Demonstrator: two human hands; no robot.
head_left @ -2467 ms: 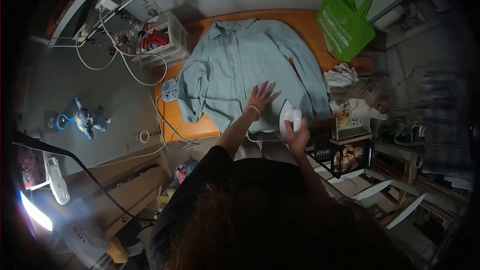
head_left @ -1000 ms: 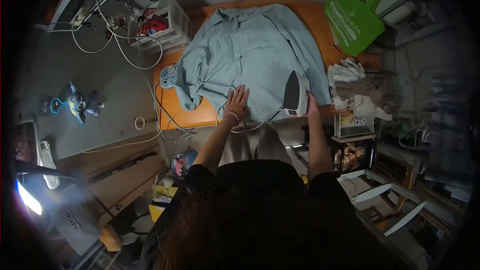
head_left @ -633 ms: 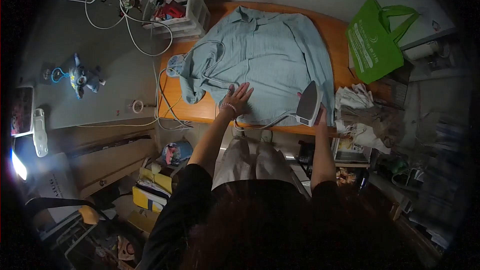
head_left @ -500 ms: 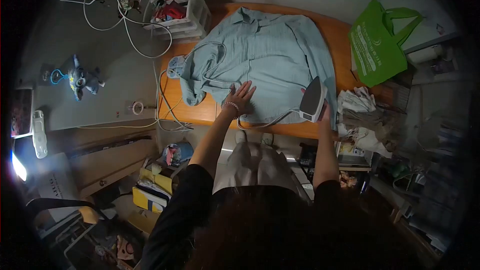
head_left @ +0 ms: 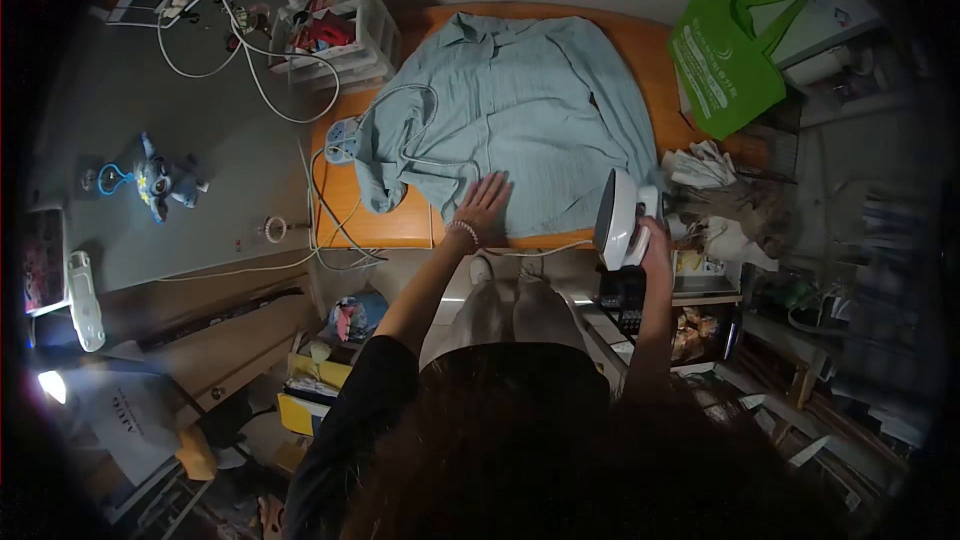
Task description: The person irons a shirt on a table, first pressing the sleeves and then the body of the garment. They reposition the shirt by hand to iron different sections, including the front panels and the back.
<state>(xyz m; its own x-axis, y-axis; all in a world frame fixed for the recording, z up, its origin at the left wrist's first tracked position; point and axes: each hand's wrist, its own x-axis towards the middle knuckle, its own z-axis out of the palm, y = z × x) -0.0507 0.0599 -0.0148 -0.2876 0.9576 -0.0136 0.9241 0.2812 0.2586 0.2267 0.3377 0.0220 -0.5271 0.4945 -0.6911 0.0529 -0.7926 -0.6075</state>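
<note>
A light blue long-sleeved shirt (head_left: 540,110) lies spread out on the orange wooden table (head_left: 395,225), collar at the far side. My left hand (head_left: 482,206) rests flat on the shirt's lower edge with fingers stretched, a beaded bracelet on its wrist. In my right hand (head_left: 655,252) is a white clothes iron (head_left: 624,220), gripped by its handle and raised off the cloth near the shirt's lower right corner. The iron tilts on its side, its dark soleplate turned leftward. Its pale cord runs left along the table's front edge and loops over the shirt's left sleeve.
A power strip (head_left: 343,141) sits by the left sleeve. Behind it stands a clear plastic drawer box (head_left: 372,30). A green bag (head_left: 725,60) stands at the back right, with crumpled cloths (head_left: 705,165) nearer. A blue plush toy (head_left: 163,180) hangs at the left.
My right hand has drawn the iron toward me and turned it, so its white side shows more than its soleplate. My left hand stays flat on the shirt. The view has shifted slightly.
</note>
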